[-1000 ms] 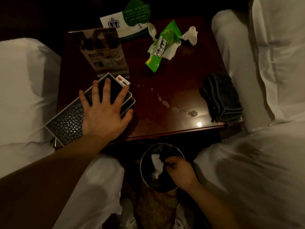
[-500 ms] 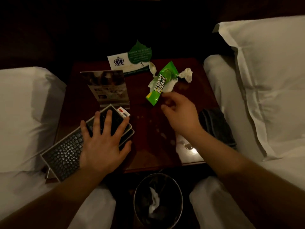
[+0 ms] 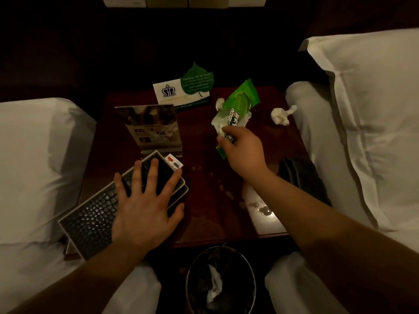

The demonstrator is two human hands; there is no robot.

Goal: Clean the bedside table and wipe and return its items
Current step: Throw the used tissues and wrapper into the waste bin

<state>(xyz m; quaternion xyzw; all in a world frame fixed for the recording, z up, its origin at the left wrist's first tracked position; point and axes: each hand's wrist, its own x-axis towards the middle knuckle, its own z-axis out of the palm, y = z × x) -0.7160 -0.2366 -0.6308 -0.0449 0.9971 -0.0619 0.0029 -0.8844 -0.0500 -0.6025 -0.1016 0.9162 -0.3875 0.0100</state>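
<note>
Pinching the green wrapper (image 3: pixel 238 109) in my right hand (image 3: pixel 243 150), left hand (image 3: pixel 145 207) flat on the folder (image 3: pixel 90 218); tissue (image 3: pixel 214 288) sits in the bin (image 3: pixel 195 264).

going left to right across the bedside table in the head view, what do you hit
textured black tray under the left hand → green wrapper pinched by the right hand → crumpled tissue → dark folded cloth

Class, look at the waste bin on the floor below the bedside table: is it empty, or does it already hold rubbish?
It holds rubbish. A crumpled white tissue lies inside the waste bin.
</note>
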